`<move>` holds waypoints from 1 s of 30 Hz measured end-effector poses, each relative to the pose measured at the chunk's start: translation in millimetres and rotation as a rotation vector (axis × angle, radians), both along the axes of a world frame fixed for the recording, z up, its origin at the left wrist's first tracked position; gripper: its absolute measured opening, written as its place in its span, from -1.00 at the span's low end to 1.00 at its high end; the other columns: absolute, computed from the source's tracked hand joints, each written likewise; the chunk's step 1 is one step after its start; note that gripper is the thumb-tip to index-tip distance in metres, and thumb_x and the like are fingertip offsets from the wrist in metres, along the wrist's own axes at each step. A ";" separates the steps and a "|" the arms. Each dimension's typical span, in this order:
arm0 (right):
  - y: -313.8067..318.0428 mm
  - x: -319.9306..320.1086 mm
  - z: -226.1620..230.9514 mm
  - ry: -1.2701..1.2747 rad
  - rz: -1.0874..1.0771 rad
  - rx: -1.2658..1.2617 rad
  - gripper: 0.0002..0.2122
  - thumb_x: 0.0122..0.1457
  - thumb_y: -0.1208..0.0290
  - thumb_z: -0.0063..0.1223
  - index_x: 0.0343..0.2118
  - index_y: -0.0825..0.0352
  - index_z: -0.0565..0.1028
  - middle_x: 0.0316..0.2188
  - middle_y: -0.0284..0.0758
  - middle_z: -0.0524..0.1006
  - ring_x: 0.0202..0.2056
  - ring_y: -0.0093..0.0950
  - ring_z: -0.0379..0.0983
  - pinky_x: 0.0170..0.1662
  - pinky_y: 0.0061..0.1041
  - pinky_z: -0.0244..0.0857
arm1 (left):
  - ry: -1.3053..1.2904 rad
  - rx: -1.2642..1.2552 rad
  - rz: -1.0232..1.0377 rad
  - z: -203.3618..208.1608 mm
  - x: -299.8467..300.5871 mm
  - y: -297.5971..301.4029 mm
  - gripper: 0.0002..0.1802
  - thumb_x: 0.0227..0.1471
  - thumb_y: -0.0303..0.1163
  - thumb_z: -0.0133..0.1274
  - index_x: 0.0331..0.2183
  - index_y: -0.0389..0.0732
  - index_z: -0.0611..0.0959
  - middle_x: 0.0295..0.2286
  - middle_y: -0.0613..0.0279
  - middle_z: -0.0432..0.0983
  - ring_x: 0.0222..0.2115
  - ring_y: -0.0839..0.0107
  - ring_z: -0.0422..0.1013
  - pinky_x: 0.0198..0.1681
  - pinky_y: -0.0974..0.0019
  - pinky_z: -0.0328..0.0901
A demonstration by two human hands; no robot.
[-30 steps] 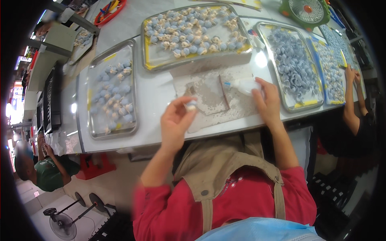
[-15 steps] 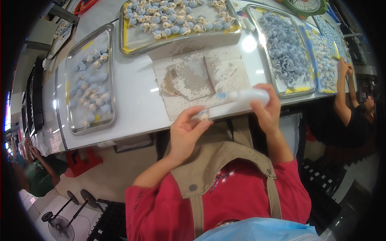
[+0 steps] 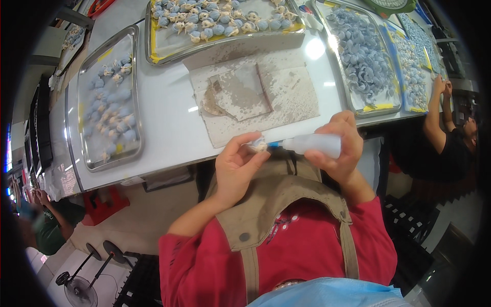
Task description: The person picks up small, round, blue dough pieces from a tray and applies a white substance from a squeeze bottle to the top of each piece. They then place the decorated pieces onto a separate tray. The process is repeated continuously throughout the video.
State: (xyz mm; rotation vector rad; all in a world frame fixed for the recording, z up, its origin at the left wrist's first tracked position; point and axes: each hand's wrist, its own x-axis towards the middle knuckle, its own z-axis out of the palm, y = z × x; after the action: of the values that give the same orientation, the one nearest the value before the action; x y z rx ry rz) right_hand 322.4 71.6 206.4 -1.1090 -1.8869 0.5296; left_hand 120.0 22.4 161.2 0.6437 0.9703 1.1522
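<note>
Pinched between the thumb and fingers of my left hand (image 3: 239,162) is a small cream-and-blue figurine (image 3: 260,144), partly covered by the fingertips. My right hand (image 3: 341,147) grips a translucent white squeeze bottle (image 3: 318,145), lying nearly level. Its thin blue tip (image 3: 275,144) points left and meets, or almost meets, the figurine; I cannot tell which. Both hands are held over the table's near edge, in front of a stained sheet of cardboard (image 3: 302,102).
Trays of similar blue-and-cream figurines stand at the left (image 3: 139,102) and the back (image 3: 153,53). A tray of curled blue pieces (image 3: 365,61) lies to the right, with more small parts (image 3: 409,66) beyond it. Another person (image 3: 440,130) works at the far right.
My right hand has brought the bottle down and left, so its blue tip is now at the figurine. My left hand stays nearly in place, still holding the figurine.
</note>
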 end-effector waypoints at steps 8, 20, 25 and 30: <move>0.4 -3.5 1.8 -0.056 -0.001 0.013 -0.65 -0.38 0.30 0.41 -0.51 0.29 0.48 -0.62 -0.40 0.37 -0.49 -0.45 0.20 -0.42 -0.54 0.15 | -0.013 -0.022 -0.028 0.6 -1.5 -1.1 -0.57 -0.07 -0.68 0.04 -0.10 -0.32 0.38 -0.34 0.19 0.44 -0.36 0.62 0.34 -0.33 0.58 0.26; 0.6 2.6 -1.5 -0.011 -0.044 -0.002 -0.67 -0.35 0.33 0.39 -0.51 0.31 0.47 -0.61 -0.40 0.40 -0.49 -0.46 0.19 -0.42 -0.54 0.16 | -0.135 -0.048 -0.010 -1.9 -0.1 2.0 -0.62 -0.04 -0.61 0.02 -0.12 -0.33 0.36 -0.20 0.08 0.39 -0.26 0.40 0.42 -0.19 0.43 0.31; 0.8 2.0 0.0 -0.029 -0.045 -0.017 -0.67 -0.35 0.34 0.39 -0.52 0.30 0.46 -0.61 -0.40 0.41 -0.49 -0.46 0.19 -0.41 -0.54 0.15 | -0.135 -0.053 -0.015 -0.9 0.6 1.7 -0.62 -0.03 -0.57 0.03 -0.12 -0.33 0.35 -0.19 0.09 0.39 -0.26 0.39 0.42 -0.21 0.46 0.30; 1.8 -0.6 1.7 -0.035 -0.039 0.004 -0.68 -0.35 0.36 0.39 -0.52 0.31 0.46 -0.61 -0.40 0.42 -0.49 -0.46 0.20 -0.40 -0.54 0.14 | -0.126 -0.055 -0.019 0.0 0.4 2.0 -0.61 -0.03 -0.56 0.04 -0.12 -0.33 0.36 -0.20 0.10 0.40 -0.27 0.39 0.42 -0.22 0.46 0.30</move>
State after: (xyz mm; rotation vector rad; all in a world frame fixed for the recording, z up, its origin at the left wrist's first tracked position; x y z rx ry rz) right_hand 321.8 73.4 208.0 -1.1569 -1.8920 0.4876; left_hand 120.4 24.4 161.2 0.5287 0.8835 1.1321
